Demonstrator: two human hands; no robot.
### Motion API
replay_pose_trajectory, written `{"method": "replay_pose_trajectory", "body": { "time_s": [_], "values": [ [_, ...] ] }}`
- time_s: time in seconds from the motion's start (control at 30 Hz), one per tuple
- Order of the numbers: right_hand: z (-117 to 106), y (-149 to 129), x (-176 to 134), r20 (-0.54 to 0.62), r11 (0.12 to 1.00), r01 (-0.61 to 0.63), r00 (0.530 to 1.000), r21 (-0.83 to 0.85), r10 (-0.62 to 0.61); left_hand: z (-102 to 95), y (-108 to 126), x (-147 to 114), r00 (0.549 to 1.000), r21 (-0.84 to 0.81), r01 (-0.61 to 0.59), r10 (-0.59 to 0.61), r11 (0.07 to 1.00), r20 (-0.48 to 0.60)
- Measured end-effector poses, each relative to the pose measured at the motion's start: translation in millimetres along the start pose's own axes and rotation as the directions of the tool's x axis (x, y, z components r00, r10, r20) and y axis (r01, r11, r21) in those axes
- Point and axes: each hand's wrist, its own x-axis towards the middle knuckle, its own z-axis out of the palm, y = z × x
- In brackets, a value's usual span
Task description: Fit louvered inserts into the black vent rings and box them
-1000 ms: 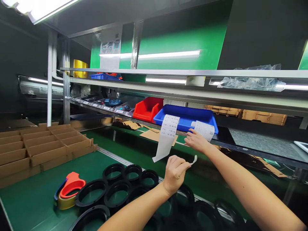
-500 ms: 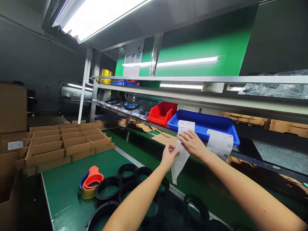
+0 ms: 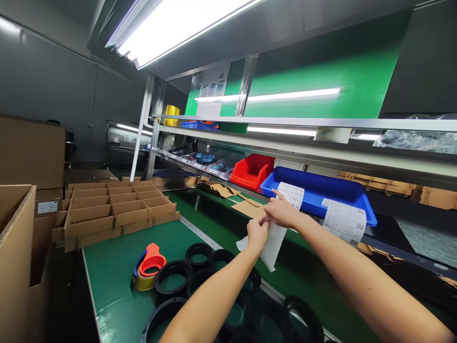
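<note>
1. Hanging in front of a long, shallow, blue plastic tray (image 3: 321, 186): a long white paper strip (image 3: 275, 244), with black print near the top and bare white below.
2. Long side of the strip: steep, leaning a little from top right to bottom left.
3. Left hand (image 3: 257, 233): at the strip's left side, fingers bent and drawn together, tips right by the other hand's.
4. Right hand (image 3: 283, 212): reaching across the middle of the strip, so nearer to the printed part. Pointer finger sticking out, up and left; other fingers curled in.
5. Cannot tell, for either hand, whether pinching the paper or just touching.
6. From the meeting fingertips: print up and to the right, bare end down and a bit to the right.
7. Left of the left hand: a small white paper flap (image 3: 242, 243). Hard to tell if loose or part of the strip.
8. Farther right, over the tray's front: a white sheet with tiny print (image 3: 344, 221).
9. Left of the tray: a red plastic bin (image 3: 252, 172).
10. Below, on a smooth green table (image 3: 121, 286): thick black rings (image 3: 173, 292) and an orange tape holder (image 3: 153, 256).
</note>
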Motion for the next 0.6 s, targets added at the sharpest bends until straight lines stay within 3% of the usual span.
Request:
{"method": "replay_pose_trajectory", "body": {
  "time_s": [0.13, 0.27, 0.33, 0.37, 0.43, 0.47, 0.5, 0.53, 0.57, 0.6],
  "values": [
    [11, 6, 2, -0.096, 0.998, -0.056, 0.994, -0.008, 0.055, 0.0, 7, -11, 0.982, 0.102, -0.174, 0.181, 0.979, -0.062],
    [26, 15, 0, -0.194, 0.996, -0.025, 0.981, -0.08, 0.009, -7.3, 13, -34, 0.905, 0.154, -0.423, 0.424, 0.893, 0.029],
    [35, 19, -4, -0.221, 0.991, -0.019, 0.975, -0.129, -0.01, -15.1, 18, -51, 0.82, 0.12, -0.57, 0.554, 0.813, 0.142],
    [40, 21, -7, -0.223, 0.988, -0.015, 0.975, -0.151, -0.019, -19.8, 22, -59, 0.752, 0.09, -0.654, 0.632, 0.751, 0.187],
    [48, 24, -13, -0.225, 0.985, 0.011, 0.973, -0.17, -0.049, -29.9, 31, -74, 0.623, 0.035, -0.777, 0.76, 0.628, 0.187],
    [50, 24, -16, -0.242, 0.987, 0.03, 0.968, -0.16, -0.069, -34.6, 37, -78, 0.609, 0.023, -0.79, 0.78, 0.613, 0.144],
    [50, 23, -20, -0.277, 0.99, 0.046, 0.957, -0.132, -0.082, -38.6, 43, -79, 0.653, 0.018, -0.757, 0.754, 0.654, 0.078],
    [48, 21, -23, -0.335, 0.996, 0.047, 0.939, -0.079, -0.071, -41.7, 48, -78, 0.752, -0.004, -0.659, 0.659, 0.752, -0.012],
    [45, 16, -27, -0.406, 0.999, 0.031, 0.914, 0.008, -0.025, -43.9, 52, -74, 0.862, -0.056, -0.503, 0.496, 0.862, -0.104],
    [40, 10, -32, -0.468, 0.991, -0.002, 0.881, 0.134, 0.065, -45.2, 55, -68, 0.936, -0.132, -0.33, 0.306, 0.935, -0.177]
  ]
}}
